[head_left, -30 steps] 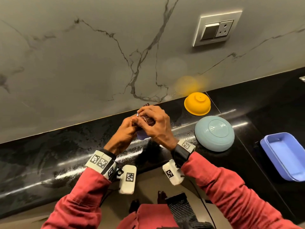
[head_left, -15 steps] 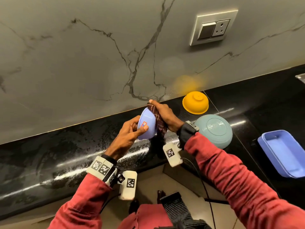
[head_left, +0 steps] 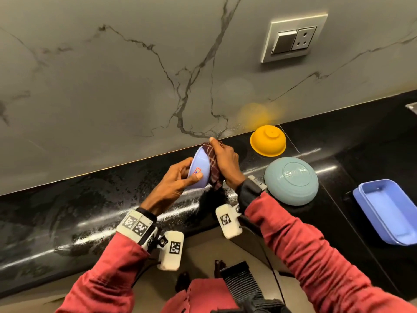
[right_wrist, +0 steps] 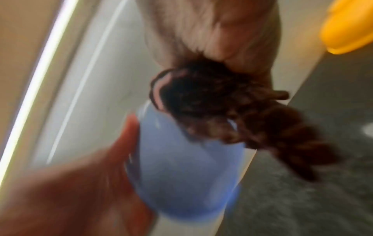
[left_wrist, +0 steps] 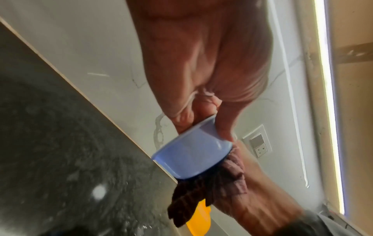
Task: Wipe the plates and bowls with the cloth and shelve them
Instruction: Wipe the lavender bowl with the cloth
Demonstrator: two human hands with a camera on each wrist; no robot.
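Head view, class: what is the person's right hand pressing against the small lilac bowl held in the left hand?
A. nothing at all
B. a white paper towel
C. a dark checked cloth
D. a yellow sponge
C: the right hand grips a dark checked cloth bunched against the lilac bowl, which the left hand holds above the black counter.

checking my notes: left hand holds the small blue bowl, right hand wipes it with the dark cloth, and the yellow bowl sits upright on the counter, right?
One detail is off: the yellow bowl sits upside down on the counter, base up, as the head view shows. The rest holds: the left hand holds the small blue bowl and the right hand wipes it with the dark cloth.
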